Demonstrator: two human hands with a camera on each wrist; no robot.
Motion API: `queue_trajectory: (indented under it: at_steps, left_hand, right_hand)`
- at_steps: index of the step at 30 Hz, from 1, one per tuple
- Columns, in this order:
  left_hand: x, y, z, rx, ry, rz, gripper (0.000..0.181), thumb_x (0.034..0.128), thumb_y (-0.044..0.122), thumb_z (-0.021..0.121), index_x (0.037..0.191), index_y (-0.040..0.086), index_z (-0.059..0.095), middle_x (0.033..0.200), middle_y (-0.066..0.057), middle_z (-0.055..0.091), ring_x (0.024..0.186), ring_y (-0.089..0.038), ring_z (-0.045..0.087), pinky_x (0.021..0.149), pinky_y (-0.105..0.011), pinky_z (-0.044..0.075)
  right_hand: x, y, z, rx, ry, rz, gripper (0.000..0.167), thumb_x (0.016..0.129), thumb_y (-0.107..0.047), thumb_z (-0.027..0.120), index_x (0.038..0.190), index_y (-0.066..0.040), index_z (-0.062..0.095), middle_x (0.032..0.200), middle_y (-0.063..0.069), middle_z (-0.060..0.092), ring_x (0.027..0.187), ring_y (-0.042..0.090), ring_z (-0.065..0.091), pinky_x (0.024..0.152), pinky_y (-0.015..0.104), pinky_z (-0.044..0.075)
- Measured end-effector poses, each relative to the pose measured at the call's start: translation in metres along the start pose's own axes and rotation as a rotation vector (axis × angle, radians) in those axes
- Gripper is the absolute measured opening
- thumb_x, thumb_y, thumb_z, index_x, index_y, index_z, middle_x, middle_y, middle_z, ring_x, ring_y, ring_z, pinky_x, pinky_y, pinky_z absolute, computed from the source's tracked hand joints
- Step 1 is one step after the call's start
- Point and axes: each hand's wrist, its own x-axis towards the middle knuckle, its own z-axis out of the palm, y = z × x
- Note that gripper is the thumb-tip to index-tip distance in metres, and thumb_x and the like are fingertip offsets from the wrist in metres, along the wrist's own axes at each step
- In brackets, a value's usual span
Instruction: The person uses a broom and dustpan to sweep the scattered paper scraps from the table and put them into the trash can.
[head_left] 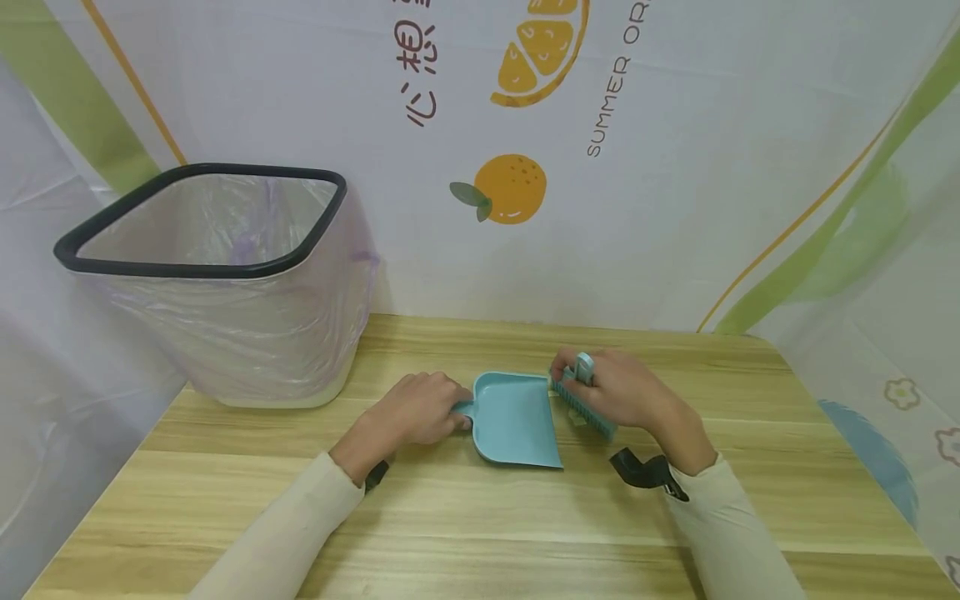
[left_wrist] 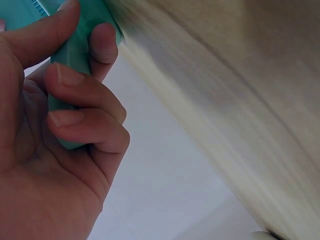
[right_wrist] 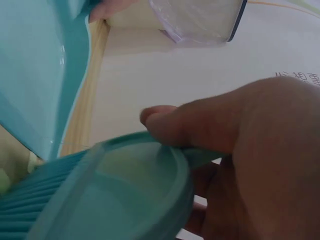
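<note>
A light blue dustpan point(head_left: 516, 421) lies on the wooden table, its wide open edge facing right. My left hand point(head_left: 423, 408) grips its short handle point(left_wrist: 70, 100), with the fingers curled round it in the left wrist view. Just right of the pan, my right hand point(head_left: 618, 387) holds a small blue hand brush point(head_left: 596, 419), bristles down on the table. In the right wrist view the thumb presses on the brush point(right_wrist: 135, 185). Some small pale yellowish scraps point(head_left: 576, 417) lie between the bristles and the pan's edge, partly hidden by the brush.
At the back left stands a white trash bin point(head_left: 330, 392) with a black rim point(head_left: 198, 271) and a clear, purple-tinged liner bag. A white cloth point(head_left: 645, 250) printed with oranges hangs behind the table point(head_left: 480, 542). Black straps sit at both wrists.
</note>
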Motion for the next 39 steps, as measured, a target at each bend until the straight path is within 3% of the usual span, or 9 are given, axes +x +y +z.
queue_trajectory:
  at_steps: [7, 16, 21, 28, 33, 39]
  left_hand:
    - [0.000, 0.000, -0.001, 0.003, -0.004, -0.005, 0.025, 0.1016, 0.023, 0.080, 0.083, 0.017, 0.063, 0.071, 0.008, 0.044, 0.064, -0.009, 0.043, 0.056, -0.027, 0.036]
    - [0.000, -0.001, 0.000, 0.007, -0.003, -0.007, 0.024, 0.1020, 0.023, 0.079, 0.084, 0.017, 0.064, 0.071, 0.007, 0.045, 0.064, -0.010, 0.043, 0.056, -0.027, 0.036]
    - [0.000, -0.001, 0.001, 0.003, -0.009, -0.008, 0.026, 0.1023, 0.024, 0.079, 0.083, 0.018, 0.063, 0.071, 0.008, 0.044, 0.064, -0.009, 0.043, 0.056, -0.027, 0.036]
    - [0.001, -0.001, 0.001, 0.000, -0.010, -0.013, 0.027, 0.1028, 0.024, 0.079, 0.083, 0.018, 0.062, 0.070, 0.008, 0.042, 0.064, -0.010, 0.042, 0.056, -0.027, 0.034]
    - [0.001, -0.001, 0.002, -0.002, -0.010, -0.007, 0.028, 0.1027, 0.024, 0.079, 0.082, 0.018, 0.061, 0.070, 0.008, 0.042, 0.064, -0.010, 0.042, 0.056, -0.027, 0.034]
    - [0.001, -0.001, 0.002, 0.003, -0.005, -0.009, 0.028, 0.1026, 0.023, 0.079, 0.082, 0.018, 0.061, 0.070, 0.007, 0.043, 0.064, -0.010, 0.043, 0.056, -0.027, 0.035]
  right_hand:
    - [-0.006, -0.002, -0.015, 0.042, -0.038, 0.043, 0.014, 0.112, -0.013, 0.059, 0.119, -0.010, 0.071, 0.110, 0.003, 0.076, 0.097, 0.023, 0.071, 0.087, 0.052, 0.057]
    - [-0.009, -0.003, -0.019, -0.049, 0.009, 0.183, 0.002, 0.098, -0.011, 0.063, 0.098, -0.013, 0.064, 0.067, -0.009, 0.052, 0.062, 0.011, 0.049, 0.067, 0.035, 0.046]
    - [-0.005, -0.004, -0.008, -0.099, 0.081, 0.210, 0.007, 0.099, -0.015, 0.060, 0.093, -0.012, 0.061, 0.062, -0.010, 0.047, 0.058, 0.011, 0.042, 0.062, 0.033, 0.041]
    - [-0.002, -0.003, -0.003, -0.028, 0.206, 0.310, 0.008, 0.101, -0.014, 0.055, 0.098, -0.008, 0.059, 0.059, -0.007, 0.044, 0.054, 0.013, 0.041, 0.055, 0.033, 0.035]
    - [-0.004, 0.000, -0.011, -0.058, 0.261, 0.243, 0.010, 0.104, -0.012, 0.058, 0.111, -0.006, 0.062, 0.060, -0.004, 0.048, 0.051, 0.013, 0.044, 0.050, 0.033, 0.037]
    - [-0.009, 0.000, -0.021, -0.107, 0.212, 0.090, 0.027, 0.105, -0.011, 0.070, 0.131, -0.011, 0.063, 0.061, -0.008, 0.047, 0.052, 0.010, 0.042, 0.050, 0.033, 0.040]
